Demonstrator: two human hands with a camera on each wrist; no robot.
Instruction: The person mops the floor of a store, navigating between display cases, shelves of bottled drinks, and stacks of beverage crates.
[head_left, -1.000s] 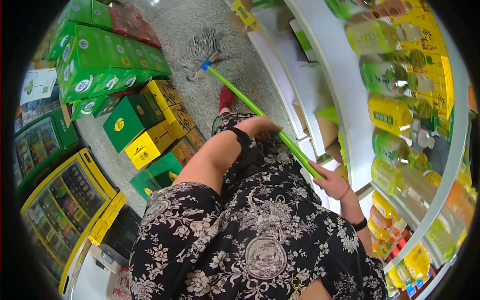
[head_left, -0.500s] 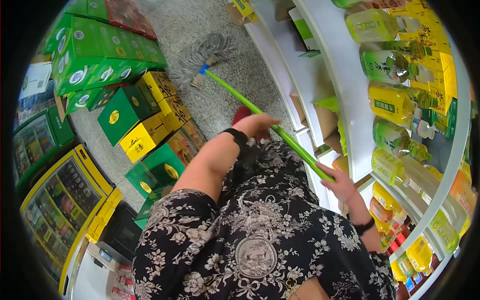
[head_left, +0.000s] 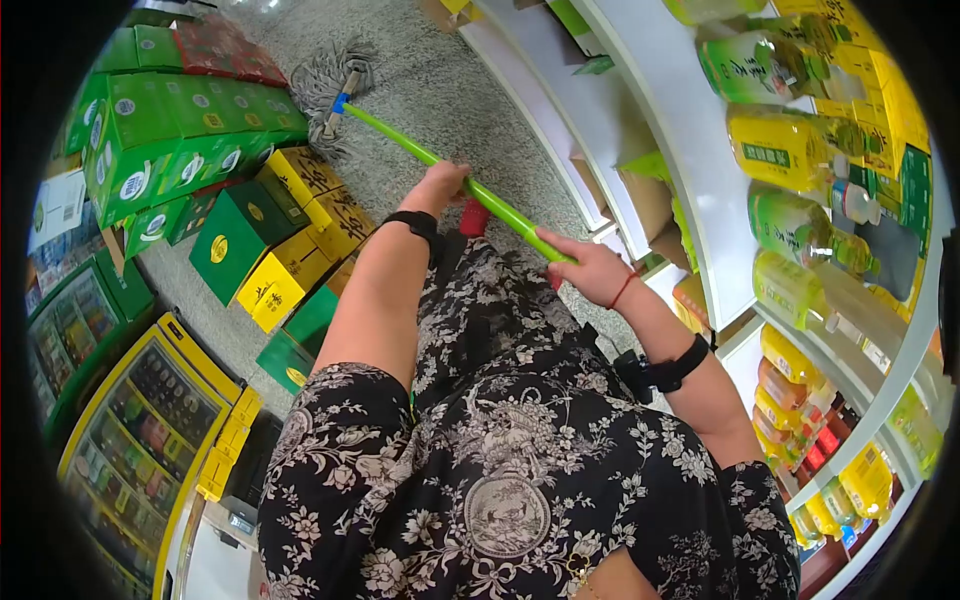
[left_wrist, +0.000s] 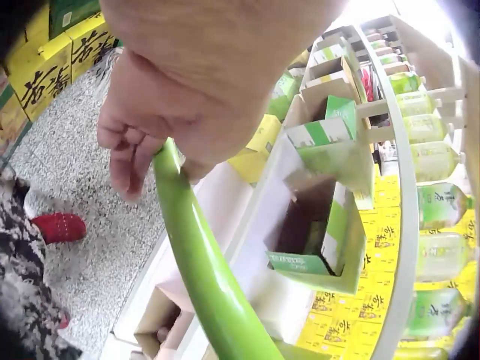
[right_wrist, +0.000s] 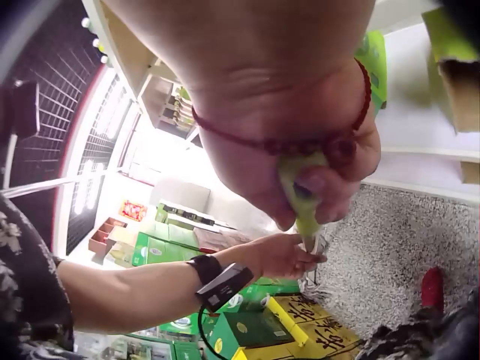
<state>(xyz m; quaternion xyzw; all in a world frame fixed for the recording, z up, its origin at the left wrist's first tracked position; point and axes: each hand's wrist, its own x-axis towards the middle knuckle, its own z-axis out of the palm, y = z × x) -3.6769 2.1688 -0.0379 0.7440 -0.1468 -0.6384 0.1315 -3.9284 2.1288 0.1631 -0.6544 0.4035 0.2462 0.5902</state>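
Note:
A string mop with a grey head [head_left: 330, 85] and a bright green handle [head_left: 505, 212] slants across the head view, its strands on the speckled floor. My left hand [head_left: 440, 185] grips the handle partway down; the left wrist view shows that hand [left_wrist: 176, 112] with fingers wrapped about the pole [left_wrist: 199, 255]. Nearer the handle's upper end, my right hand [head_left: 598, 270], with a red string bracelet, holds it too. In the right wrist view the right hand's fingers [right_wrist: 330, 191] curl round the green pole, and the left hand [right_wrist: 289, 256] shows farther down it.
Stacked green cartons [head_left: 160, 125] and yellow boxes [head_left: 285, 280] line the left side, close to the mop head. White shelving [head_left: 650, 130] with drink bottles [head_left: 775, 145] runs along the right. A red shoe [head_left: 474, 217] stands on the floor between them.
The mop head swings right, then back left beside the green cartons. Both hands have shifted left and farther forward, still holding the handle. The shelves and boxes shift slightly in view.

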